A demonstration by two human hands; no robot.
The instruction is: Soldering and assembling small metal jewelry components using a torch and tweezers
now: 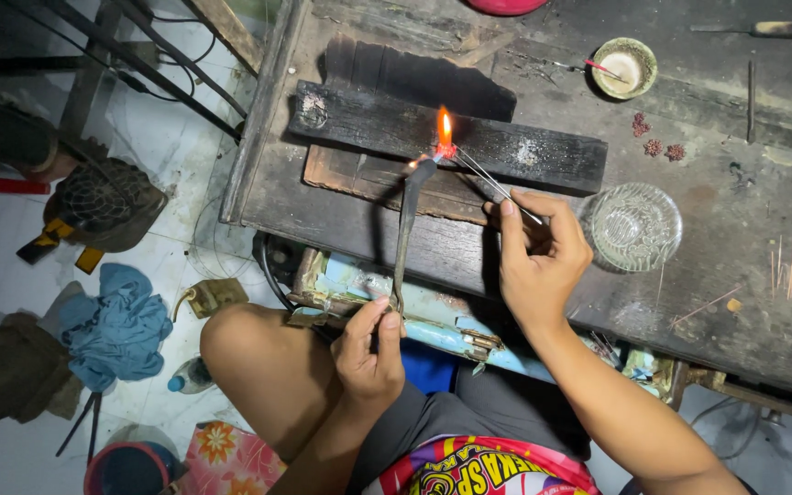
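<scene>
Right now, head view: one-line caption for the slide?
Left hand aims a torch at a flame on a charred wooden block while right hand holds tweezers at the glowing piece.

Dim overhead light, bright torch flame [445, 128] glowing, dark corners, sharp focus, slight wide-angle edge stretch

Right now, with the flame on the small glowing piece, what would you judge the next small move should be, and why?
Probably keep the left hand steady on the torch. Its flame sits on the glowing piece on the charred wooden block, where the tweezers in the right hand meet it. A drift would take the heat off that spot.
</scene>
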